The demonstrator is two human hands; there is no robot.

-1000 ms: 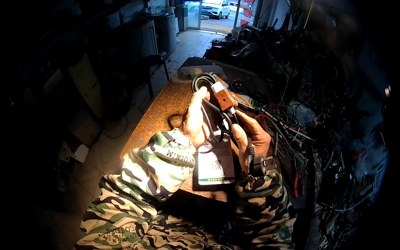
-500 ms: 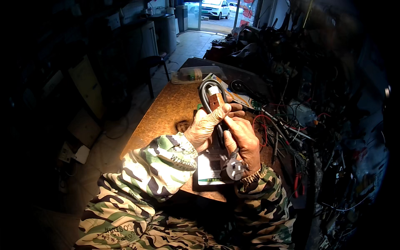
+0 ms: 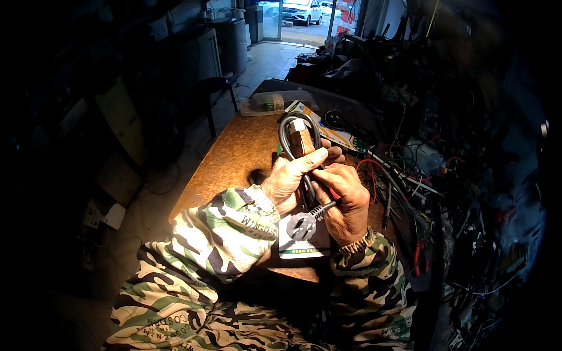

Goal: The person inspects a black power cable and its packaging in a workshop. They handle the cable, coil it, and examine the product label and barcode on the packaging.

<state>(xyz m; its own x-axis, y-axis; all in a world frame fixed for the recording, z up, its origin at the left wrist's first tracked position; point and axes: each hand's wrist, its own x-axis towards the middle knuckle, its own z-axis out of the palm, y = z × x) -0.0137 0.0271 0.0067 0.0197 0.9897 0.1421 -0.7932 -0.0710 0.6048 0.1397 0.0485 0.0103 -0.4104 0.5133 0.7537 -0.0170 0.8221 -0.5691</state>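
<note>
My left hand (image 3: 288,178) is closed round a coiled black cable (image 3: 283,131), its thumb lying across the bundle under a small brown block with a pale top (image 3: 301,139). My right hand (image 3: 346,202) has its fingers bent on the same cable just right of my left thumb. The cable's grey-black plug (image 3: 302,226) hangs below both hands, pins showing, over a white printed card (image 3: 305,249) on the worn wooden bench (image 3: 216,164). Something small and red shows between my right fingers; I cannot make out what it is.
A clear plastic tray (image 3: 252,104) and a white-orange carton (image 3: 342,141) lie at the back of the bench. Tangled wires and red-handled tools (image 3: 417,257) crowd the right side. A dark stool (image 3: 212,88) stands beyond the left edge, and a glass doorway (image 3: 269,23) is ahead.
My hands have drawn together on the coil, my left thumb now over it and the brown block more upright. The plug has swung down and leftward, away from my right wrist.
</note>
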